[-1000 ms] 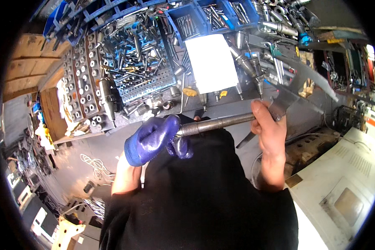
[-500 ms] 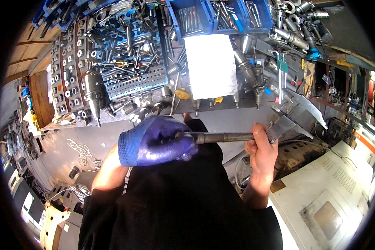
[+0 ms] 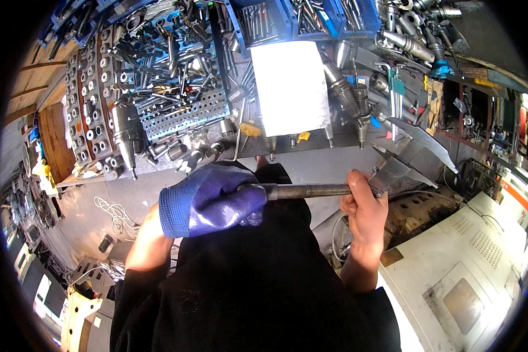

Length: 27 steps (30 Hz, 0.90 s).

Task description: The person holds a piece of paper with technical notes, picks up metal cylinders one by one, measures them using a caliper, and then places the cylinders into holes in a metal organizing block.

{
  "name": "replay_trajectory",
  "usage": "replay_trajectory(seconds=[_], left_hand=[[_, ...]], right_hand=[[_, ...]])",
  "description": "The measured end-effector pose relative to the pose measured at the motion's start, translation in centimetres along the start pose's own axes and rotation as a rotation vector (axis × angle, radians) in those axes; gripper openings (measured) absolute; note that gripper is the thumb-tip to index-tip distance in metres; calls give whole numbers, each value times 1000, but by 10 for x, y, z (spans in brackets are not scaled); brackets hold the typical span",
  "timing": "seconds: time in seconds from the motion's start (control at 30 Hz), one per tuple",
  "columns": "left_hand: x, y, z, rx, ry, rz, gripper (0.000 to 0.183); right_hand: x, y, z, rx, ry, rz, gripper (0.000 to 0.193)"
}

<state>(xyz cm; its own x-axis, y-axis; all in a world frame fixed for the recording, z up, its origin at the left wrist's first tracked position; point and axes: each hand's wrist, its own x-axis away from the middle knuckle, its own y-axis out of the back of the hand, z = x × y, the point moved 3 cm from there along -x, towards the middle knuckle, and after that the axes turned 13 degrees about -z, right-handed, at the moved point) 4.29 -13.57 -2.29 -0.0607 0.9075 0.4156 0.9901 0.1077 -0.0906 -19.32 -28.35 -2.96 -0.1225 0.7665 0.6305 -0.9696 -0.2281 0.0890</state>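
Observation:
My left hand [image 3: 217, 199], in a blue and purple coated glove, is wrapped round one end of a dark round metal shaft [image 3: 311, 191]. The shaft lies level across my body, thicker next to the glove. My bare right hand [image 3: 365, 202] is closed at the other end, thumb up, on a metal caliper [image 3: 400, 173]. The caliper's broad jaws point up and right, past my fingers. Its beam is mostly hidden, and how the shaft's far end meets the caliper is covered by my fingers.
Ahead is a crowded bench with a white sheet of paper [image 3: 290, 88], blue bins [image 3: 261, 23] of drill bits, a blue perforated rack [image 3: 185, 114], a large tool holder [image 3: 126, 132] and hex keys [image 3: 396, 94]. A pale machine cabinet [image 3: 452, 258] stands at right; a coiled cable [image 3: 116, 212] lies on the floor.
The view has shifted slightly, so the bench sits a little further left and higher. My hands, the shaft and the caliper have drifted slightly left in the picture; both grips look the same.

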Motion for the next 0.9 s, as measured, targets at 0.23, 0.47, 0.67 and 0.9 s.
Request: replay_trajectory(seconds=[0.23, 0.47, 0.67, 0.9], left_hand=[[8, -3, 5, 135, 159, 27, 30], [13, -5, 3, 255, 132, -11, 26], [21, -8, 13, 355, 96, -86, 30], [36, 0, 6, 420, 168, -181, 45]], right_hand=[[4, 2, -5, 14, 61, 20, 18], [12, 0, -4, 11, 87, 44, 20], [19, -1, 1, 23, 110, 20, 18], [24, -3, 25, 95, 311, 157, 17]])
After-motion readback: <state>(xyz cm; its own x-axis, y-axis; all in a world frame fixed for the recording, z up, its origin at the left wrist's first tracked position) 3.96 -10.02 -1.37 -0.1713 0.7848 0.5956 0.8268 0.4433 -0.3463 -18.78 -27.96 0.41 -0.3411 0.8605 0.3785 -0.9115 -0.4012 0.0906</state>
